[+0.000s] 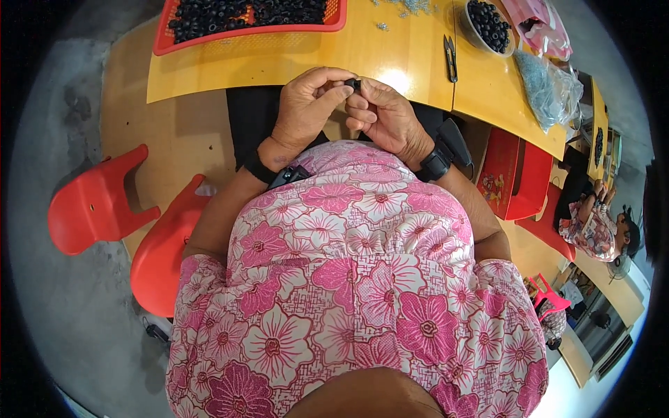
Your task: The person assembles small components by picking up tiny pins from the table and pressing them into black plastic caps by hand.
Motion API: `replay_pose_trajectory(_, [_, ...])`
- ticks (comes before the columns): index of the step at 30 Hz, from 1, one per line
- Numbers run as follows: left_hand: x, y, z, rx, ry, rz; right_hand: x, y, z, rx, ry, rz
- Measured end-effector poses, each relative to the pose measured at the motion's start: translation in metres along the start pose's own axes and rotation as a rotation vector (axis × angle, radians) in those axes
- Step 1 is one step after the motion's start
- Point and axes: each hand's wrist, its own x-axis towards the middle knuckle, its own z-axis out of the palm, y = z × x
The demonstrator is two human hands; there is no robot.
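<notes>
Over the near edge of the yellow table, my two hands meet around a small round black part. My left hand pinches it between thumb and forefinger. From the other side my right hand grips it too, with its remaining fingers curled under. The fingertips cover much of the part, so its exact kind is hard to make out. Beyond my left hand, a red plastic basket holds many similar black pieces. A clear bowl of round black pieces stands to the far right.
Black thread snips lie right of my hands. Small clear pieces are scattered at the back. A clear bag sits at the table's right. Red chairs stand on the left, a red box on the right. Another person sits far right.
</notes>
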Motion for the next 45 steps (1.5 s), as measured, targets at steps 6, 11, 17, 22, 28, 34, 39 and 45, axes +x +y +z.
replay_pose_trajectory(6, [-0.001,0.015,0.002,-0.204,-0.154,-0.197,0.001,0.001,0.002,-0.221,-0.028,-0.081])
replay_pose_trajectory(11, [0.0,0.007,-0.001,-0.064,-0.221,-0.272,-0.001,0.002,0.011,-0.614,0.107,-0.124])
replay_pose_trajectory(17, [-0.003,-0.002,0.004,-0.126,-0.192,-0.275,-0.001,0.004,0.006,-0.596,0.101,-0.073])
replay_pose_trajectory(22, [0.0,0.004,0.007,-0.165,-0.162,-0.327,0.002,0.004,0.005,-0.559,0.158,-0.069])
replay_pose_trajectory(28, [0.005,0.014,0.0,-0.081,-0.144,-0.191,0.005,-0.009,0.0,-0.237,0.03,-0.005])
replay_pose_trajectory(34, [0.008,0.013,-0.003,0.036,-0.101,-0.079,0.002,-0.009,0.001,-0.072,0.012,0.034])
replay_pose_trajectory(39, [0.008,0.01,-0.002,0.039,-0.069,-0.103,0.002,-0.008,-0.001,-0.077,-0.01,0.034])
replay_pose_trajectory(45, [0.008,0.016,-0.003,0.249,-0.053,-0.024,0.001,-0.008,0.004,-0.118,0.027,0.036])
